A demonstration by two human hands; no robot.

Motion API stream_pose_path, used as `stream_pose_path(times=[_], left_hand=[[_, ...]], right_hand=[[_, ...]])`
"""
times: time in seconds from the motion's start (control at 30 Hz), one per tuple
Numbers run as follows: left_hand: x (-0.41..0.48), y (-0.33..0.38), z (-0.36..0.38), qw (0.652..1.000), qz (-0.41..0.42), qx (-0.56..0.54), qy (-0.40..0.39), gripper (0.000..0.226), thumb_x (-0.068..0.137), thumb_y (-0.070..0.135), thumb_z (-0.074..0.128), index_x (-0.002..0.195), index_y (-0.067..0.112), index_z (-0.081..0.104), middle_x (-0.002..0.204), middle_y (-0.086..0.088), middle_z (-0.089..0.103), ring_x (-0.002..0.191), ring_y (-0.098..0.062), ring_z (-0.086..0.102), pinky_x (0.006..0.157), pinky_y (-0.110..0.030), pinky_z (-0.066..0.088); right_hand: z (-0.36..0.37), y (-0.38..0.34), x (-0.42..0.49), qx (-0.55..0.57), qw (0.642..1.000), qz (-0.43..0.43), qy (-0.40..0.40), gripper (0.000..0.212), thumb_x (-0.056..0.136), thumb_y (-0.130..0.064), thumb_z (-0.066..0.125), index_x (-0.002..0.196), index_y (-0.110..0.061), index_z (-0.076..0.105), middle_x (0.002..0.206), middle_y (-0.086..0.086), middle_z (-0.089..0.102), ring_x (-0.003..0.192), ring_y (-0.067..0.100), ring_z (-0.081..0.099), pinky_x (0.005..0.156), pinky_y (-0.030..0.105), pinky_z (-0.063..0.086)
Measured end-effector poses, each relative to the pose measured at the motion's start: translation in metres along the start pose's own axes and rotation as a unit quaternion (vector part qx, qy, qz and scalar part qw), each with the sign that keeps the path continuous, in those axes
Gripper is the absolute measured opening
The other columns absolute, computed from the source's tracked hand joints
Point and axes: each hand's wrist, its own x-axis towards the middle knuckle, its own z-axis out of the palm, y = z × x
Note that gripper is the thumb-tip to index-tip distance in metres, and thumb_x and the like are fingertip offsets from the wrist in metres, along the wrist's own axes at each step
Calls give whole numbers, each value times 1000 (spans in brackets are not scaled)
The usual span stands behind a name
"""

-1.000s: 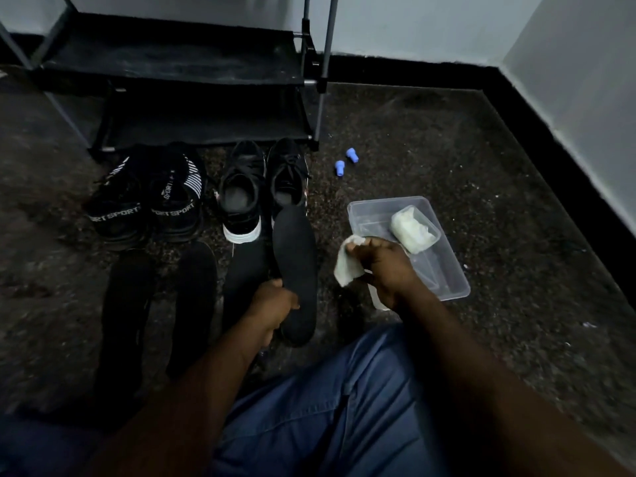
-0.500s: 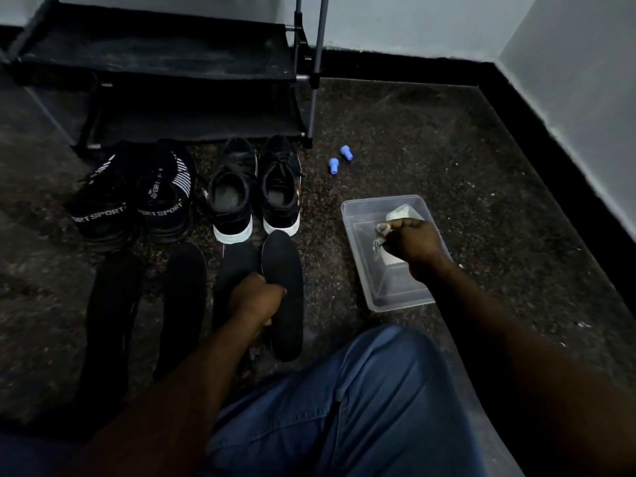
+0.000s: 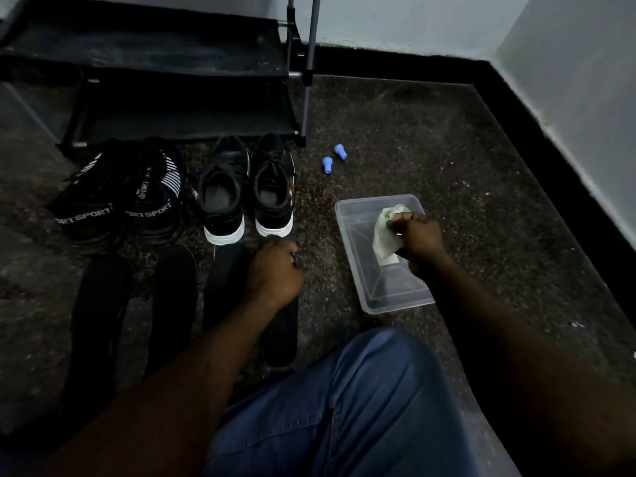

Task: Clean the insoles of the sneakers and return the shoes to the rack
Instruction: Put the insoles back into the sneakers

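The clear plastic tub [image 3: 399, 304] stands on the dark speckled floor [image 3: 430, 160], and all places here are given from it. The right hand [image 3: 418, 237] is inside the tub, near its far right corner. Its fingers [image 3: 399, 222] are curled and pinch a crumpled white cloth [image 3: 383, 235], which hangs down toward the bottom of the tub.

Left of the tub, with a narrow strip of floor between, the left hand [image 3: 273, 275] lies on a black insole [image 3: 280, 335]. Its fingers are bent over the far end of the insole and seem to grip it, but the fingertips are hidden. Three other insoles [image 3: 173, 297] lie flat further left, side by side, apart from each other.

Beyond the insoles, left of the tub's far edge, a pair of black sneakers with white soles [image 3: 223, 201] stands with heels toward the person. Further left is a black pair printed SPORT [image 3: 151, 201]. Behind both pairs stands the shoe rack [image 3: 179, 111], its right post [image 3: 308, 63] left of the tub.

Past the far edge of the tub lie two small blue caps [image 3: 327, 165]. To the right, the floor stays open up to the black skirting [image 3: 550, 160]. A knee in blue jeans [image 3: 361, 407] is just below the near edge of the tub.
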Motion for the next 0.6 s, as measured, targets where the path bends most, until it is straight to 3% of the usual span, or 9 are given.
stream_pose_path(times=[0.17,0.23,0.27,0.33,0.4,0.43,0.5,0.6], left_hand=[[13,30,10,996,47,-56,-49,27,85,11,72,109,20,72,102,3,74,99,-18,68,88,-25,50],[18,38,16,995,58,-57,-61,23,86,15,72,108,23,72,100,6,74,97,-16,68,87,-23,49],[20,41,17,994,64,-56,-63,23,86,16,72,108,24,72,100,7,74,97,-16,67,87,-23,49],[23,43,19,994,65,-54,-68,24,87,18,72,109,25,72,101,8,73,98,-15,66,86,-21,47],[25,43,19,995,56,-55,-64,24,87,16,71,108,26,72,101,9,73,97,-14,66,83,-20,45],[25,41,18,996,50,-52,-59,24,86,15,70,107,26,72,100,9,73,96,-14,66,82,-19,45],[24,35,15,998,30,-40,-38,21,85,13,67,101,26,72,98,8,74,97,-16,68,83,-22,48],[18,19,9,999,-27,-20,-15,14,83,14,65,86,28,67,98,2,75,97,-21,69,89,-32,55]], right_hand=[[-16,-5,15,-78,995,-42,35,21,87,2,66,78,-17,69,75,4,68,72,20,64,56,28,52],[-24,-12,23,-140,986,-63,70,5,81,-15,74,83,-20,75,82,2,74,81,20,70,68,33,58],[-29,-14,30,-188,976,-71,85,17,76,-27,77,91,-21,78,89,2,77,88,21,72,78,38,61],[-37,-20,34,-339,929,-85,120,46,75,-40,77,114,-17,74,106,9,77,103,29,71,93,42,58],[-41,-22,33,-450,872,-112,158,54,84,-35,71,130,-9,62,119,19,71,113,38,66,95,42,52],[-40,-23,27,-460,862,-131,168,53,86,-32,67,132,-7,59,120,21,69,114,40,64,95,43,51],[-31,-19,9,-445,860,-194,155,44,87,-29,66,126,-8,63,116,18,70,110,38,65,93,40,50],[3,-6,-28,-440,861,-252,45,20,90,-24,66,108,-18,73,103,6,76,97,25,71,87,32,51]])
